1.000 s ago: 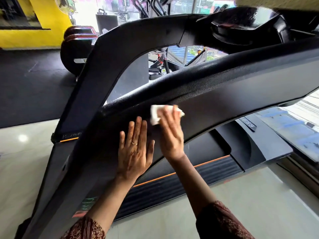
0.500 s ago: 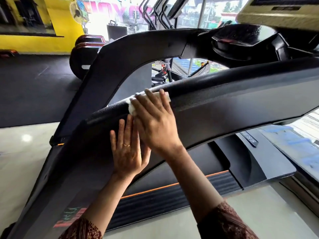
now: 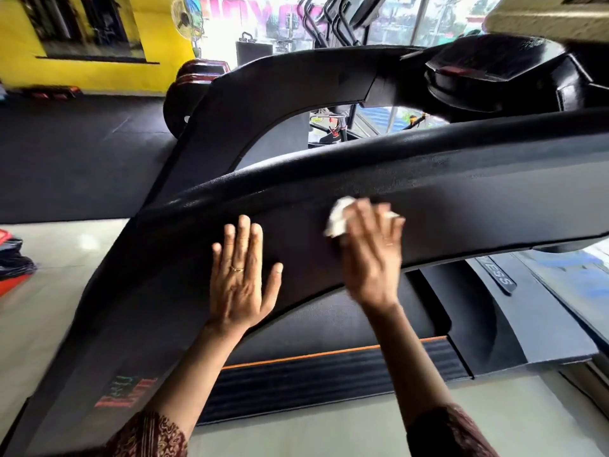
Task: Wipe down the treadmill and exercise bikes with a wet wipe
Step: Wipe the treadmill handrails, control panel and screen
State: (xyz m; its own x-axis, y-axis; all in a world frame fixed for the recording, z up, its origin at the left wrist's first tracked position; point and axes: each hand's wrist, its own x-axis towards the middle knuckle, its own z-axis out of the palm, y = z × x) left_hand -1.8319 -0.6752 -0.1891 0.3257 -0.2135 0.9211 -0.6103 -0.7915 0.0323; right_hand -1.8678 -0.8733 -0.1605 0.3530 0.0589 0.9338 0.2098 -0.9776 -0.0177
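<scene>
The black treadmill point(image 3: 478, 206) fills most of the view. Its broad side panel runs under both hands and rises away to the right of the grip toward the console housing point(image 3: 487, 74). Below the grip and past the wrists lies the ribbed deck edge point(image 3: 329, 380), with a thin orange stripe point(image 3: 329, 356) along its top. Far off to the upper left of the grip stands a yellow wall point(image 3: 158, 37).

The left hand point(image 3: 239, 278) lies flat on the panel just left of the grip. Its fingers are straight and slightly spread, pointing up the slope, and it holds nothing. The right hand point(image 3: 372, 255) is blurred. Its fingers are spread and laid over the wet wipe point(image 3: 337, 219), pressing it against the panel just beneath the rounded top rail. The thumb is hidden, so a pinch cannot be made out.

The white wipe is bunched. Most of it pokes out at the left edge of the pressing fingers, and a small corner shows at their right. A thin ring point(image 3: 237, 268) sits on the left hand.
</scene>
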